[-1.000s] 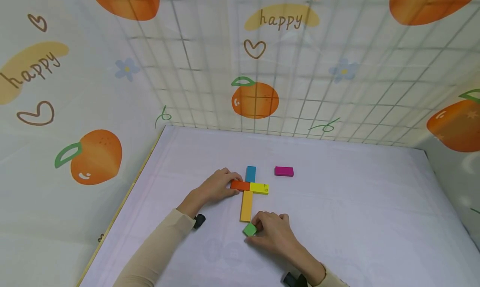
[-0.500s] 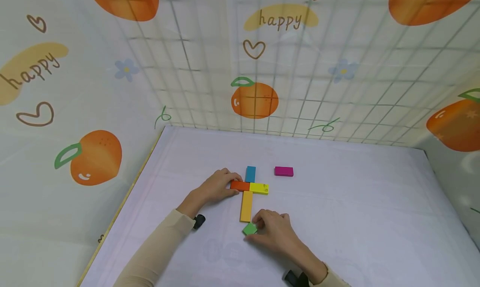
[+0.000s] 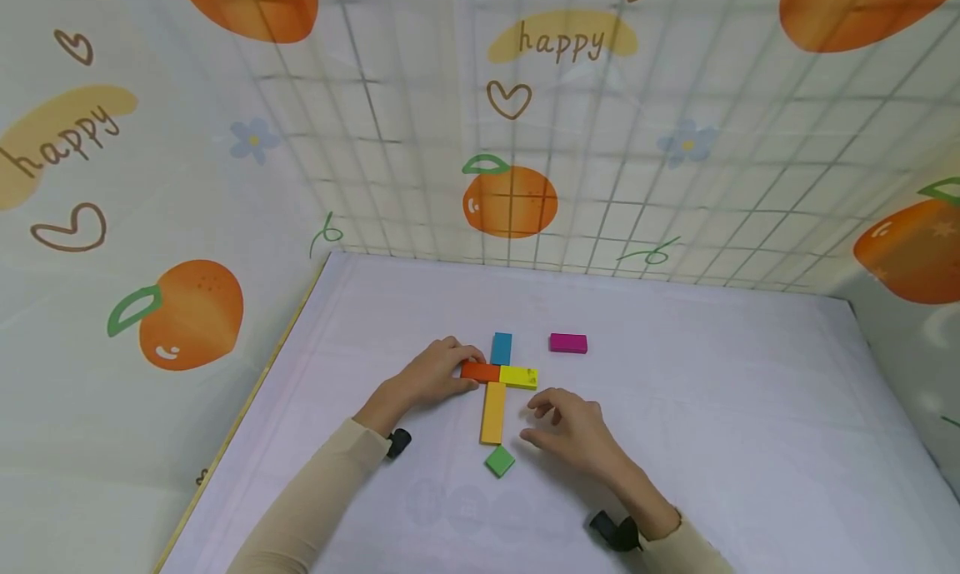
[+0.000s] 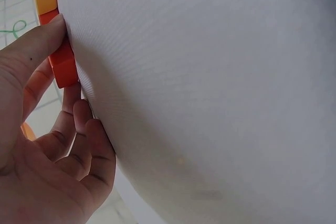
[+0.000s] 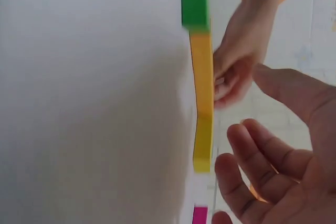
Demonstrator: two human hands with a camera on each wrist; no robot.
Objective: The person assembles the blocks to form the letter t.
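My left hand (image 3: 435,372) pinches the red-orange block (image 3: 482,371) between thumb and fingers; the left wrist view shows the thumb on the near side of this block (image 4: 64,66). Its right end meets a yellow block (image 3: 519,377), and a blue block (image 3: 502,348) stands just behind. From that row a long orange-yellow block (image 3: 492,413) runs toward me. At its near end lies a green block (image 3: 500,461), turned like a diamond. My right hand (image 3: 576,432) hovers to the right of the orange-yellow block, fingers loosely bent and holding nothing.
A magenta block (image 3: 568,343) lies apart at the back right on the white-covered table (image 3: 712,407). Printed cloth walls (image 3: 405,191) with oranges and grid lines rise behind and at the sides. Black wrist devices (image 3: 617,532) sit at both wrists.
My right hand has let go of the green block and moved up and to the right. The green block stays by the long block's end. My left hand has kept its place.
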